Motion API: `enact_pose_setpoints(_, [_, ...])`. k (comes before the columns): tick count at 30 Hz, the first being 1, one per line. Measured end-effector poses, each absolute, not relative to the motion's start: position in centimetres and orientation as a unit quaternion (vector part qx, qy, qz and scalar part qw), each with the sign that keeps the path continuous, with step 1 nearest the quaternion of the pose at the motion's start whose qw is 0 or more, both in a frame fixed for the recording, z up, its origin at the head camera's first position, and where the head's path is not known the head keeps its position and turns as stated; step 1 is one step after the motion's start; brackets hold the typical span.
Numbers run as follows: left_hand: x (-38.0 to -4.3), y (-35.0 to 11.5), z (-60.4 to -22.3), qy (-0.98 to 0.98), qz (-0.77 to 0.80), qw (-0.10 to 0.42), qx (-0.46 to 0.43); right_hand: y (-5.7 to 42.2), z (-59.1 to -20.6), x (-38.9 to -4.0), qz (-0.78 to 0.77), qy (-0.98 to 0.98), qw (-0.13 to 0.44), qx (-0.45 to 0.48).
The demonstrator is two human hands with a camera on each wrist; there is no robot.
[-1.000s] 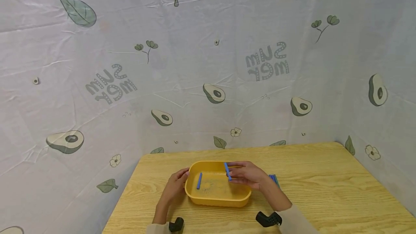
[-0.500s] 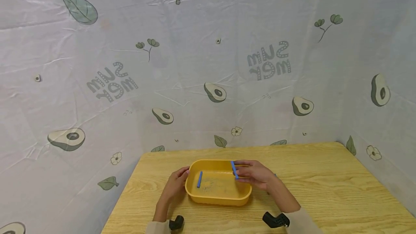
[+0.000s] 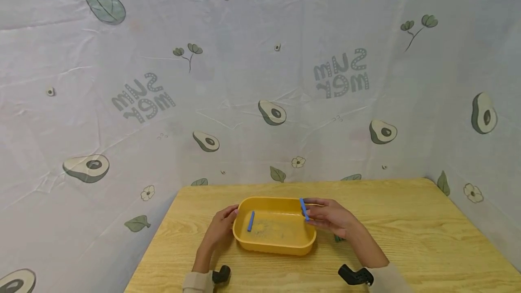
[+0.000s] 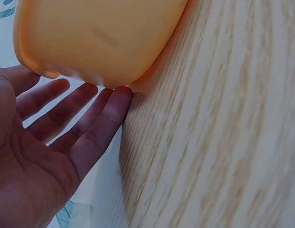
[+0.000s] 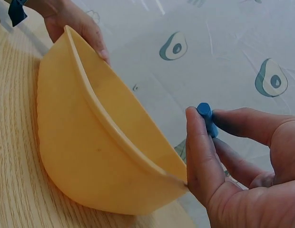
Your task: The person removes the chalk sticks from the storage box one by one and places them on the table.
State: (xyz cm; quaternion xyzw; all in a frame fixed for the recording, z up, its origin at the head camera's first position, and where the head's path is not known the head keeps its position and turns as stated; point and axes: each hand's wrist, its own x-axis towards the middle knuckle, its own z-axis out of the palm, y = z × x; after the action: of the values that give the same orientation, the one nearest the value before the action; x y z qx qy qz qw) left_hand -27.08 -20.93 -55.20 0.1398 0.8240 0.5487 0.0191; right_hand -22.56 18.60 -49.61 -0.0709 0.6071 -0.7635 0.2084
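Note:
A yellow plastic tray (image 3: 274,248) sits on the table between both hands, dusty on its floor. My left hand (image 3: 221,224) holds its left end, thumb at the rim and fingers against the outer wall; the thumb tip is hidden in the left wrist view. One blue chalk stick (image 3: 251,221) lies inside, near the left wall. Above the tray's right rim, my right hand (image 3: 331,216) pinches another blue chalk stick (image 5: 208,119) between thumb and fingers. Blue dust marks those fingers in the right wrist view.
A green stick end (image 3: 338,238) shows beside the right wrist, mostly hidden by the arm. The wooden table (image 3: 399,229) reaches back to a pale sheet (image 3: 244,80) printed with avocados and leaves. Both wrists carry black cameras.
My right hand has moved right with the pinched chalk, from over the tray to its right rim. The sticks on the table have become mostly hidden behind that arm. The left hand stays put.

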Motion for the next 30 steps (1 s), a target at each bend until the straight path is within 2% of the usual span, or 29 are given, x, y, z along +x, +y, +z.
enact_pose_setpoints(19, [-27.3, -21.1, -55.4, 0.817, 0.560, 0.031, 0.135, 19.8, -49.9, -22.2, -0.765, 0.603, 0.207, -0.091])
enact_pose_setpoints(30, [-27.2, -21.0, -55.1, 0.813, 0.567, 0.037, 0.129, 22.3, -50.5, -21.5, -0.757, 0.621, 0.189, -0.067])
